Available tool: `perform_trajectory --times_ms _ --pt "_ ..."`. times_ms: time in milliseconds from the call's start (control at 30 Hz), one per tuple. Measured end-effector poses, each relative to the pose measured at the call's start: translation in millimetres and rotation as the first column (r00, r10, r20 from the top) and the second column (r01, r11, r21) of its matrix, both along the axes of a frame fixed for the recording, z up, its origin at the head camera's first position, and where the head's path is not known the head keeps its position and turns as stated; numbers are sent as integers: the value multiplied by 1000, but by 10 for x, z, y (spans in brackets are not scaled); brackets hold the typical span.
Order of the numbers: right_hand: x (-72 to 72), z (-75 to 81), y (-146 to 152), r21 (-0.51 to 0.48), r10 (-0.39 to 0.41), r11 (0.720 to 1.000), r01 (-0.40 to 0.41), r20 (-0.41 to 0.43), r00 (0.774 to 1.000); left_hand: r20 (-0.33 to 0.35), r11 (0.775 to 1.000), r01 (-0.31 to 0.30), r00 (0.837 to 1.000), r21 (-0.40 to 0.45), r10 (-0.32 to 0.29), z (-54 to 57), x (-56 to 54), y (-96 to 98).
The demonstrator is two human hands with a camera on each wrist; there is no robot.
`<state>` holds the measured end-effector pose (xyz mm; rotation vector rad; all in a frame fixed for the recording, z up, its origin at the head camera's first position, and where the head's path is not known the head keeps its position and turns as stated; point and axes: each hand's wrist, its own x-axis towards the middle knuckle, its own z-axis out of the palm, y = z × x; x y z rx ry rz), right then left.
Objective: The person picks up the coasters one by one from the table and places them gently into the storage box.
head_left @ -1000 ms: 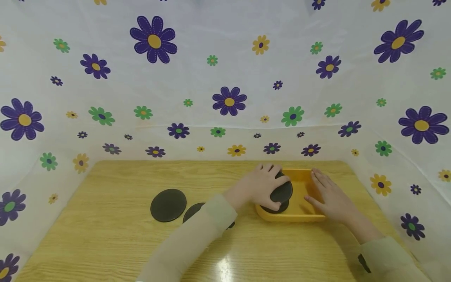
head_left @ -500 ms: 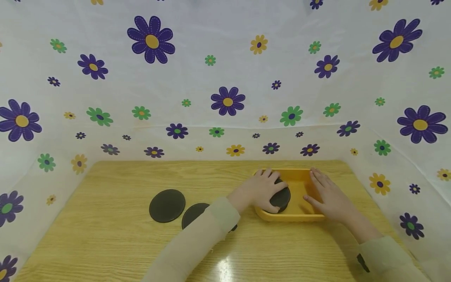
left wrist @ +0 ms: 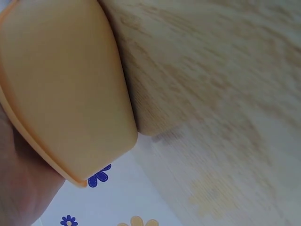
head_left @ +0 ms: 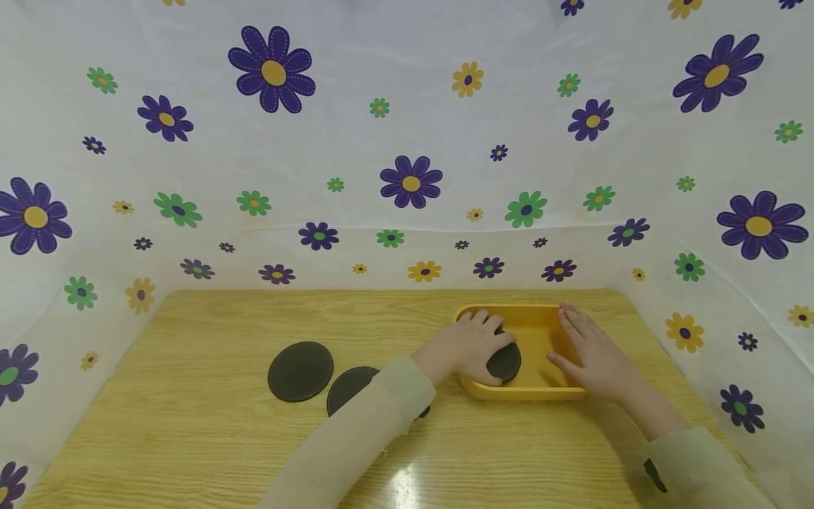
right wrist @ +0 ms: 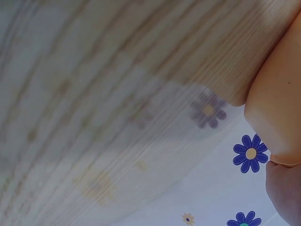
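My left hand [head_left: 481, 346] is in the left end of an orange-yellow plastic tray [head_left: 547, 393] in the head view, its fingers and thumb curled over the edges of a flat black disc [head_left: 506, 362]. The hand covers part of that disc. My right hand [head_left: 598, 353] rests on the tray's right end, fingers fairly straight at the rim and the thumb over the inside. The left wrist view shows the tray's outer wall [left wrist: 70, 84] with part of the left hand [left wrist: 23, 179] beside its rim. At the right wrist view's edge, the right hand [right wrist: 284, 190] touches the tray rim.
Left of the tray, a black disc [head_left: 300, 371] lies flat on the wood-grain table [head_left: 210, 438]. Another disc [head_left: 350, 387] lies partly under the left sleeve [head_left: 356, 438] in this view. Flower-printed white cloth [head_left: 343, 141] rises behind and at both sides.
My left hand has lowered its black disc into the tray's left end, over the dark disc seen beneath it earlier. The right hand has stayed at the tray's right end.
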<state>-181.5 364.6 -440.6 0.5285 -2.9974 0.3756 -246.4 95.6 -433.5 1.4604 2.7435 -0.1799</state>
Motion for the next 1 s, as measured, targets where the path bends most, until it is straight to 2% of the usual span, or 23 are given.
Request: perform_trajectory --times_ms 467,767,1000 --pt "21 41 -25 -5 -12 1000 12 -3 1000 47 1000 -3 999 28 1 20 -1 -10" --pt "29 46 -16 -13 -3 1000 3 -4 1000 -33 1000 6 999 -1 -6 33 20 -45" --pt "22 -3 0 -16 8 1000 -9 -28 1000 -98 999 38 994 -7 -38 64 68 -195"
